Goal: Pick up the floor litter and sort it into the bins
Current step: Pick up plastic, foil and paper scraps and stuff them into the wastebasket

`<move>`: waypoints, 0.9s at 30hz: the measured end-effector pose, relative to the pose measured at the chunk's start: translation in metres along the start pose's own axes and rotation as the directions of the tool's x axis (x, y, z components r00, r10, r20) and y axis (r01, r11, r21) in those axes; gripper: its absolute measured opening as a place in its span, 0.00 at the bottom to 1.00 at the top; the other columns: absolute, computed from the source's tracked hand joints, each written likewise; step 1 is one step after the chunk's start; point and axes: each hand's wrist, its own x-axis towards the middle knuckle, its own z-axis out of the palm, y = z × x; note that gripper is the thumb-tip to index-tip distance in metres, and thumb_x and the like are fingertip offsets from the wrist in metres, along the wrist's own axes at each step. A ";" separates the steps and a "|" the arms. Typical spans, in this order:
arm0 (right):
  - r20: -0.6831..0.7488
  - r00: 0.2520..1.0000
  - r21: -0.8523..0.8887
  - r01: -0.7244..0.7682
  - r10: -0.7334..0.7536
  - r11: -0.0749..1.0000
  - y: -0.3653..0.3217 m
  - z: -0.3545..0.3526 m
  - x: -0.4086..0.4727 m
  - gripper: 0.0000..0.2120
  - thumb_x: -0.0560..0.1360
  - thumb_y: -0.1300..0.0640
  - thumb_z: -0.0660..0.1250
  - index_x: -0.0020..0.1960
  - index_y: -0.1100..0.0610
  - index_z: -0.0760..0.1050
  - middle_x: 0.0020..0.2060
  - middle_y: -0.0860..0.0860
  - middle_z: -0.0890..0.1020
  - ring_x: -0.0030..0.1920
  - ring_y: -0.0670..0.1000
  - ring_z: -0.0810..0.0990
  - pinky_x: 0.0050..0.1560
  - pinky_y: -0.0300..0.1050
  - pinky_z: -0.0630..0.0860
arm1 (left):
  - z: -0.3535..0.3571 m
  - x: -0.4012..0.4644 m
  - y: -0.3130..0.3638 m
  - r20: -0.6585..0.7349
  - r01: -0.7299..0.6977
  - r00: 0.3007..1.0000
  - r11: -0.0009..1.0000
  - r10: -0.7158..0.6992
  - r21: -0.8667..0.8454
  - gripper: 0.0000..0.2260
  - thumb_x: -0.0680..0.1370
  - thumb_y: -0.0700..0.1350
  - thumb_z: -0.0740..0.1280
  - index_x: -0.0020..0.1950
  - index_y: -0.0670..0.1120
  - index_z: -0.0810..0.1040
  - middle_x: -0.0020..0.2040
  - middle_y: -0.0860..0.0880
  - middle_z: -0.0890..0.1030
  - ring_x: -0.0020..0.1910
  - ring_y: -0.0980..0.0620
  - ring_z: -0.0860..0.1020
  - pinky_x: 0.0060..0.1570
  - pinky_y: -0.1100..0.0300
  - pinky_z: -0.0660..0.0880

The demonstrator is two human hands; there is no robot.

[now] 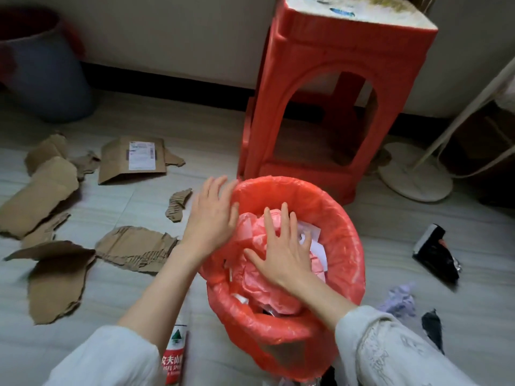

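r hand [284,254] pressed flat on pink plastic [262,277] in red-lined bin [345,240], fingers spread, gripping nothing. l hand [213,215] open on bin's left rim. cardboard scraps [136,249] at left on floor.

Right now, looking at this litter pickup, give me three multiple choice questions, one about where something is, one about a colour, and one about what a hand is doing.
1. Where does the cardboard piece with the white label lie?
A. inside the bin
B. on the floor left of the red stool
C. on top of the stool

2. What colour is the liner of the near bin?
A. red
B. black
C. blue

3. What is the right hand doing?
A. gripping a bottle
B. lifting a cardboard piece
C. pressing flat on the pink plastic in the bin

Answers: 1 B, it lies flat on the tiles left of the stool. 2 A, the bag over the rim is red. 3 C, its fingers are spread straight on the crumpled plastic.
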 end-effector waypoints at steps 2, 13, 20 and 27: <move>0.011 0.999 -0.016 0.045 -0.045 0.999 0.006 0.008 -0.001 0.40 0.75 0.33 0.52 0.75 0.46 0.33 0.73 0.55 0.29 0.75 0.57 0.33 0.72 0.67 0.44 | 0.008 -0.003 0.002 0.134 -0.020 0.991 0.999 0.015 0.031 0.28 0.76 0.52 0.52 0.73 0.41 0.61 0.72 0.40 0.65 0.71 0.37 0.61 0.69 0.45 0.61; 0.155 0.988 -0.265 0.045 -0.004 0.963 0.030 0.064 0.048 0.46 0.69 0.29 0.40 0.77 0.59 0.45 0.75 0.60 0.53 0.75 0.62 0.50 0.67 0.73 0.45 | 0.008 0.003 0.005 0.190 0.089 0.978 0.996 -0.089 0.010 0.36 0.73 0.33 0.58 0.77 0.49 0.46 0.77 0.50 0.50 0.76 0.43 0.44 0.68 0.50 0.61; 0.297 0.955 -0.131 0.027 0.013 0.991 0.029 0.054 0.046 0.44 0.70 0.28 0.45 0.76 0.52 0.38 0.76 0.54 0.44 0.76 0.57 0.41 0.68 0.71 0.37 | 0.013 -0.003 0.003 0.219 0.124 0.968 0.992 -0.125 0.019 0.33 0.74 0.39 0.52 0.77 0.52 0.46 0.77 0.51 0.51 0.76 0.44 0.47 0.67 0.49 0.62; 0.315 0.923 -0.111 0.268 -0.222 0.957 0.010 0.019 -0.003 0.40 0.70 0.27 0.50 0.75 0.40 0.38 0.74 0.50 0.31 0.74 0.57 0.30 0.64 0.76 0.33 | 0.002 -0.008 0.003 0.186 0.241 0.957 0.967 -0.222 -0.086 0.32 0.71 0.48 0.47 0.77 0.49 0.49 0.77 0.48 0.54 0.76 0.43 0.49 0.68 0.46 0.61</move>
